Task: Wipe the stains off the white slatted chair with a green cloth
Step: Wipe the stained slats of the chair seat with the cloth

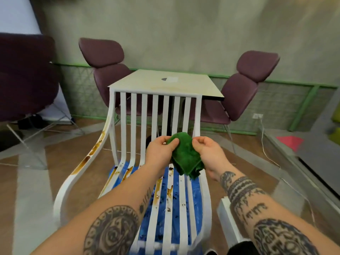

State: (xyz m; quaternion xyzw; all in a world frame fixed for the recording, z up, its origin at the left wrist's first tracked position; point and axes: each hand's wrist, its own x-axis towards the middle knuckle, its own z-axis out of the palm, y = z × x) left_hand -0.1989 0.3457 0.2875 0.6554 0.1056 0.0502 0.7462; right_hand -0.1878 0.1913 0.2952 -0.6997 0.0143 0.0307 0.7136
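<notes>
The white slatted chair (133, 115) stands in front of me, its back toward a table. Brown stains streak its left armrest (88, 157) and several seat slats (170, 194). A blue sheet (184, 208) shows beneath the seat slats. I hold a crumpled green cloth (185, 155) in the air above the seat, near the base of the backrest. My left hand (161, 151) pinches its upper left edge and my right hand (207, 151) grips its right side. Both forearms are tattooed.
A pale square table (147, 80) stands just behind the chair, with two purple padded chairs (103, 57) (244, 92) at its sides. A dark purple seat (24, 76) is at far left. A white cable (266, 151) trails across the floor at right, beside a grey platform (316, 150).
</notes>
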